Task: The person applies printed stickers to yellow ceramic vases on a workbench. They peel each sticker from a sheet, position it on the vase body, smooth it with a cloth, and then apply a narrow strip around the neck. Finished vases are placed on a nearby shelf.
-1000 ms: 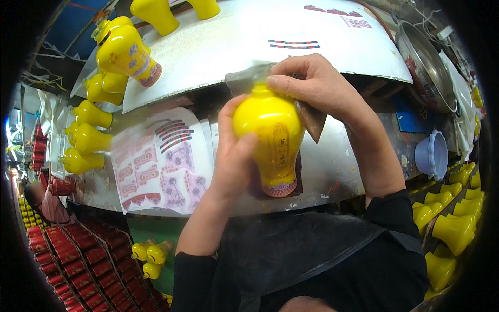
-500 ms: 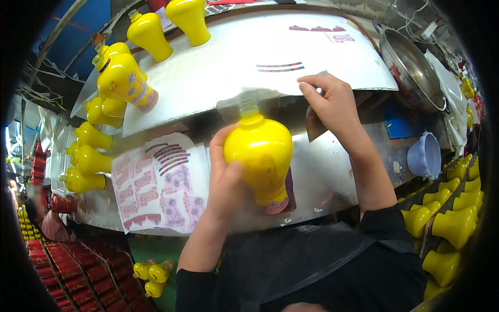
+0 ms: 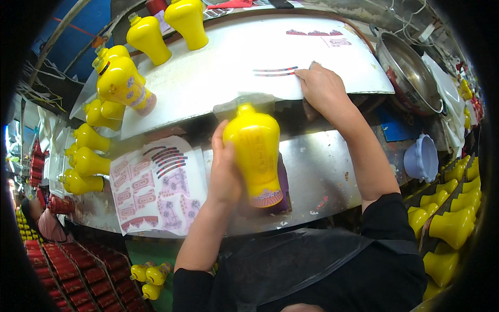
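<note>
My left hand (image 3: 224, 171) is wrapped round the left side of a glossy yellow bottle (image 3: 254, 148). The bottle tilts slightly, carries a faint decal on its front and has a patterned band at its foot. Behind its base shows a purple block or cloth (image 3: 283, 184). On the white board, my right hand (image 3: 325, 88) has its fingers closed, the tips at the right end of two thin dark-and-red decal strips (image 3: 273, 72). Whether a strip is between those fingertips is hidden. A printed decal sheet (image 3: 156, 187) lies left of the bottle.
Several yellow bottles (image 3: 149, 40) stand along the board's left side, one decorated (image 3: 125, 83). More decals (image 3: 314, 33) lie at the far right of the board. At right are a metal basin (image 3: 410, 73), a lilac tub (image 3: 421, 158) and rows of yellow bottles (image 3: 452, 223).
My right hand has lowered to the ends of the strips. The bottle has turned and shifted slightly left, and its front decal shows more clearly.
</note>
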A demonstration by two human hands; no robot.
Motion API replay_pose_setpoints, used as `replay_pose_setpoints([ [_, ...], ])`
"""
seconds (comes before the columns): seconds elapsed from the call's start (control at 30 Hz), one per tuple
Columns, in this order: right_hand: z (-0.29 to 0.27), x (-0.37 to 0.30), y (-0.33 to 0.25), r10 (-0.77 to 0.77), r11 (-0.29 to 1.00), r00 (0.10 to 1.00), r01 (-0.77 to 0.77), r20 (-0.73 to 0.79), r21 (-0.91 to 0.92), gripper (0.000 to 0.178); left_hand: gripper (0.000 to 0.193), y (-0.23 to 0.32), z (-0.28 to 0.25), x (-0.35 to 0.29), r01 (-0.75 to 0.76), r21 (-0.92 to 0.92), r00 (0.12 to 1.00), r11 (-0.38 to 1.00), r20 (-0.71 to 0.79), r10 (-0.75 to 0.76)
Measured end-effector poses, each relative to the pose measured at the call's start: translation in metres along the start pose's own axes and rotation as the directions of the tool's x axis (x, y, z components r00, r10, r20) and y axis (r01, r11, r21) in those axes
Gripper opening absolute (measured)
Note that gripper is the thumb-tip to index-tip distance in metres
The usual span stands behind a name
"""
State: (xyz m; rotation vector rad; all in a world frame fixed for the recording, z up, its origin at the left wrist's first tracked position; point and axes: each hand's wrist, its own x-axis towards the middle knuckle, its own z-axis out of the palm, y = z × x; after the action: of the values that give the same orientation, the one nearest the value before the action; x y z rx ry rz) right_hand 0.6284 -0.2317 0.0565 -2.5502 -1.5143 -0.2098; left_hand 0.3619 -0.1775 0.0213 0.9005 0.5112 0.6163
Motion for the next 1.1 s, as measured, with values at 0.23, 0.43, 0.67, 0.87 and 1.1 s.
replay_pose_setpoints([
  [0.23,-0.005,-0.023,-0.016,-0.037,0.994,0.999,0.036,0.007,0.102,0.028,0.092,-0.006,0.001,-0.008,-0.056,0.225,0.998,0.973,0.005,0.057],
  [0.43,-0.002,-0.004,-0.02,-0.024,0.995,0.997,0.031,-0.068,0.1,0.032,0.083,-0.013,-0.004,-0.007,-0.154,0.174,0.987,0.973,-0.008,0.158],
  [0.67,0.006,0.021,-0.017,-0.026,0.939,1.0,0.022,0.006,0.343,0.024,0.05,-0.009,-0.015,-0.009,-0.184,0.272,0.963,0.944,-0.143,0.229],
  [0.87,-0.009,0.013,-0.015,-0.042,0.887,0.997,0.067,-0.066,0.458,0.022,0.039,0.0,-0.009,-0.009,-0.353,0.409,0.894,0.841,-0.118,0.433],
  [1.1,-0.068,-0.019,-0.019,-0.452,0.781,0.835,0.54,-0.314,0.315,0.013,0.038,0.042,0.01,0.003,-0.486,0.493,0.856,0.722,0.1,0.508],
])
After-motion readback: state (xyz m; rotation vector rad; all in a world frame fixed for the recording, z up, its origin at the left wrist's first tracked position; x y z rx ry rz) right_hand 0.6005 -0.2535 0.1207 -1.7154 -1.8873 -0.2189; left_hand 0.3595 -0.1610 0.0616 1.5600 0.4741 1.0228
